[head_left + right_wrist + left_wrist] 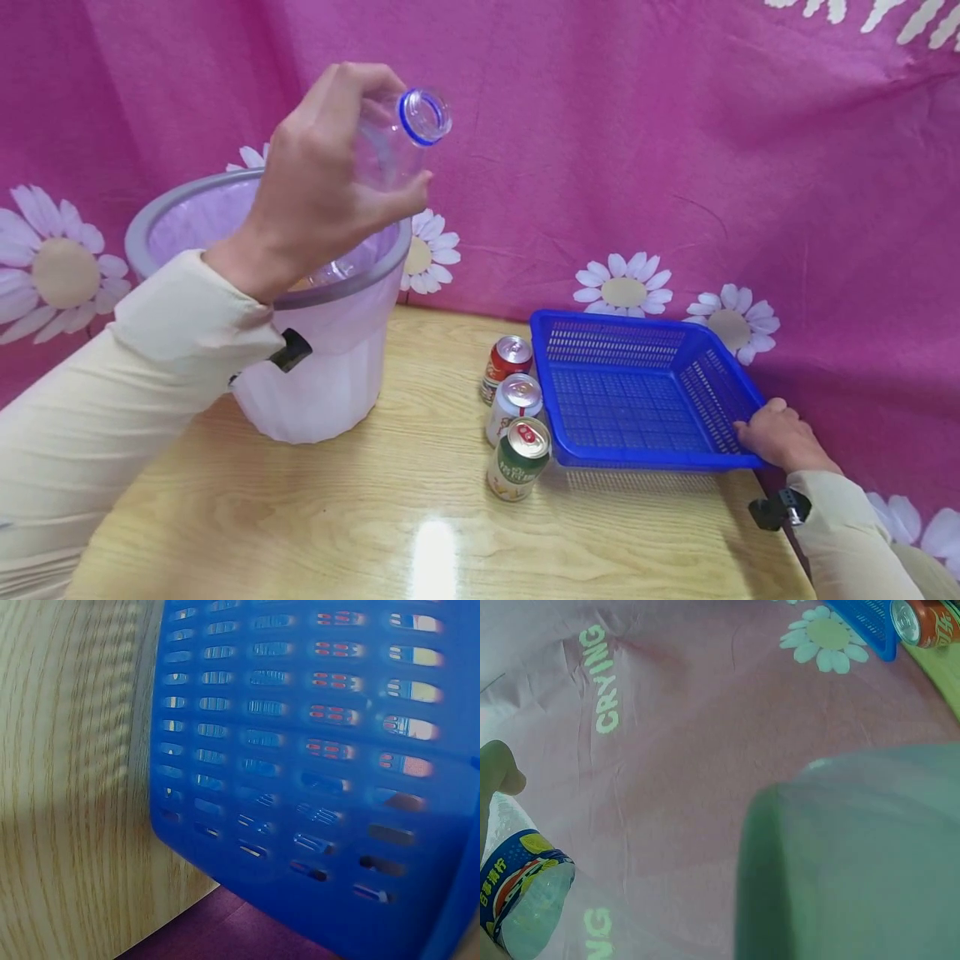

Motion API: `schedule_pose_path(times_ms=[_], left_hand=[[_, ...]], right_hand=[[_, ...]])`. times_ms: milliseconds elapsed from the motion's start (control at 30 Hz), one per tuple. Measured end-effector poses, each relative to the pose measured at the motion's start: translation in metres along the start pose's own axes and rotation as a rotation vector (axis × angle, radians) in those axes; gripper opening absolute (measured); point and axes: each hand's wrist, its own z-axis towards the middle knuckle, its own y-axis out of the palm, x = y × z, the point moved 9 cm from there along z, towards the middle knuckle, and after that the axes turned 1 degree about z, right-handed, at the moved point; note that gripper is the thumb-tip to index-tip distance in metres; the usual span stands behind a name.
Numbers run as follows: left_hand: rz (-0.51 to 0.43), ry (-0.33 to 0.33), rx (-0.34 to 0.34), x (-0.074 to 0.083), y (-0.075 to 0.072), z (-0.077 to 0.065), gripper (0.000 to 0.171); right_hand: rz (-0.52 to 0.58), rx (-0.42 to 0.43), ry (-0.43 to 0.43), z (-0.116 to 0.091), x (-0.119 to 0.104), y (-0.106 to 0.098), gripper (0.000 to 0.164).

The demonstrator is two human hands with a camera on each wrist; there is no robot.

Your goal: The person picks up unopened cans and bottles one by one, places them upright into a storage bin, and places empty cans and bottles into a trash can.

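Above the bin, my left hand (311,171) grips a capless clear plastic bottle (386,154) with a blue ring at its neck. The bottle tilts, its mouth pointing up and to the right. In the left wrist view its blue and yellow label (525,874) shows. A pale plastic bin (322,383) with a grey rim stands below, with clear plastic partly visible inside. At the right, my right hand (783,435) holds the rim of a blue perforated basket (622,408), thumb over the edge. The right wrist view shows the basket's slotted side (292,772) up close.
Along the basket's left side stand a red can (510,367), a white can (516,408) and a green and cream can (519,462). All sit on a wood-grain table (360,517). A pink flowered cloth (525,167) hangs behind.
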Motion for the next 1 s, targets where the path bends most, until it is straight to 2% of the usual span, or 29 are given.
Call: schedule_pose_path(times_ms=[200, 433, 833, 1000], left_hand=[[0.023, -0.046, 0.002, -0.011, -0.008, -0.005, 0.056], [0.018, -0.164, -0.005, -0.031, -0.014, -0.016, 0.059], [0.043, -0.242, -0.025, -0.051, -0.022, -0.028, 0.064], [0.047, -0.302, -0.036, -0.061, -0.026, -0.034, 0.065]], right_hand=[[-0.023, 0.015, -0.014, -0.003, -0.003, -0.001, 0.063], [-0.039, 0.022, -0.013, -0.004, -0.003, -0.004, 0.066], [-0.064, 0.024, 0.004, -0.01, 0.0, -0.003, 0.07], [-0.065, 0.013, 0.001, -0.013, -0.003, -0.003, 0.068]])
